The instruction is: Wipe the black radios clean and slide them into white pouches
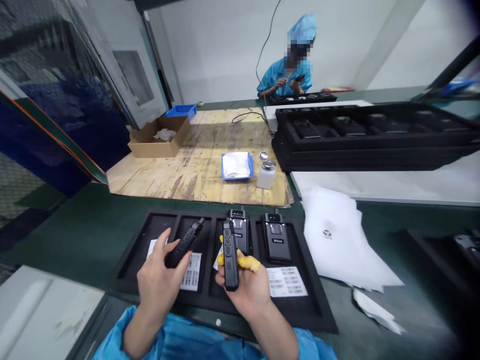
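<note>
Body cameras (183,245) (230,255) (probably) in both hands (161,285) (243,290)

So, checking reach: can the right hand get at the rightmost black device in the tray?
Probably yes: nothing covers the rightmost black device, just past the right hand, but it holds another device.

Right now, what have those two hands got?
Left hand: black rectangular handheld device. Right hand, yellow finger cots: second black device. Black compartment tray beneath.

A black body camera (184,243) tilted diagonally in the left hand (159,280), side buttons showing, a second black body camera (231,255) upright and edge-on, gripped in the right hand (243,289)
</note>
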Tool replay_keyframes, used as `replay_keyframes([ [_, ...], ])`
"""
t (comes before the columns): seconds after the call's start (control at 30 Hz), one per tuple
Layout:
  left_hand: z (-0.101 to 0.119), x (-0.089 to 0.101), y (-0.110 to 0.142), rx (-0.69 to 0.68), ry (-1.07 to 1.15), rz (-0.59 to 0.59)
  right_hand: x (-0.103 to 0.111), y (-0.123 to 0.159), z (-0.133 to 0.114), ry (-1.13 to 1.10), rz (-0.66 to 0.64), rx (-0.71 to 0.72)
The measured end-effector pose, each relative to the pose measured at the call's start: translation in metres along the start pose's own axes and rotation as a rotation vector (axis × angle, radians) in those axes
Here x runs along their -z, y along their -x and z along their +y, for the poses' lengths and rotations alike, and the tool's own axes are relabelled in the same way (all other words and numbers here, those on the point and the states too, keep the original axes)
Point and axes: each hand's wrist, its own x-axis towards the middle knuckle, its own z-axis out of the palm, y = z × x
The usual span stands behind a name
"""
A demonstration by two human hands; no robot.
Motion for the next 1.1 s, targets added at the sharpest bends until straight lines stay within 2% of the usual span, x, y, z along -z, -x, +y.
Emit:
replay_keyframes([
  [0.17, -0.009, -0.003, 0.001, 0.017, 0.142, -0.009, 0.006, -0.002, 0.003, 0.063, -0.067, 0.067],
  [0.3, -0.022, -0.006, 0.002, 0.137, 0.523, -0.004, 0.007, -0.001, 0.012, 0.203, -0.07, 0.289],
  [0.4, -0.029, -0.006, 0.005, 0.118, 0.707, 0.065, 0.014, 0.0, 0.02, 0.288, -0.046, 0.42],
  [0.53, -0.029, -0.001, 0.009, 0.035, 0.813, 0.118, 0.028, -0.003, 0.029, 0.39, -0.012, 0.51],
  [0.63, -0.028, 0.003, 0.009, 0.018, 0.877, 0.13, 0.033, -0.004, 0.03, 0.499, -0.035, 0.57],
  [0.8, -0.035, 0.005, 0.013, 0.088, 0.984, 0.118, 0.019, -0.001, 0.027, 0.661, -0.124, 0.66],
  [0.87, -0.042, 0.004, 0.013, 0.176, 1.003, 0.102, 0.009, 0.001, 0.025, 0.676, -0.111, 0.637],
  [0.93, -0.051, 0.005, 0.01, 0.292, 1.0, 0.076, -0.002, 0.004, 0.024, 0.672, -0.091, 0.545],
  [1.1, -0.071, 0.011, -0.014, 0.626, 0.924, -0.1, -0.02, -0.004, 0.034, 0.65, -0.132, 0.304],
])
